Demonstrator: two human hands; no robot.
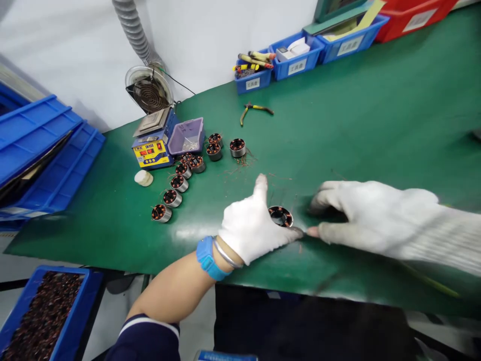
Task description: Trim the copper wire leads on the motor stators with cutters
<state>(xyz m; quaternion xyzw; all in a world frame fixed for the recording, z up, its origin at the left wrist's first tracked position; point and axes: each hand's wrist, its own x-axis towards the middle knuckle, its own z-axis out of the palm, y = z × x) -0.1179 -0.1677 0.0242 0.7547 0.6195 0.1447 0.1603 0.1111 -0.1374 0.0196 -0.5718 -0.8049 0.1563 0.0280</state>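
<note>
Fingers of the left hand (252, 225), in a white glove, curl loosely around a wound motor stator (280, 216), thumb stretched up and away; the stator sits on the green bench mat (376, 130) near its front edge, roughly at the middle. At the right hand (370, 216), also gloved, the fingers bend down onto the mat just beside the stator, fingertips close to the left hand's, and they grip nothing that shows.

Toward the back left corner of the mat stands a small yellow and blue soldering station (154, 148) with a lilac parts tray (187, 135) against it. A row of finished stators (176, 185) runs from there toward the front left. Yellow-handled cutters (254, 110) lie further back. Along the far edge sit blue bins (296, 57) with labels, then a red bin (413, 17). Behind is a pale wall, with a grey extraction hose (133, 30) hanging down. Blue crates (41, 155) are stacked off the left end, and a crate of copper windings (41, 316) sits below the front edge.
</note>
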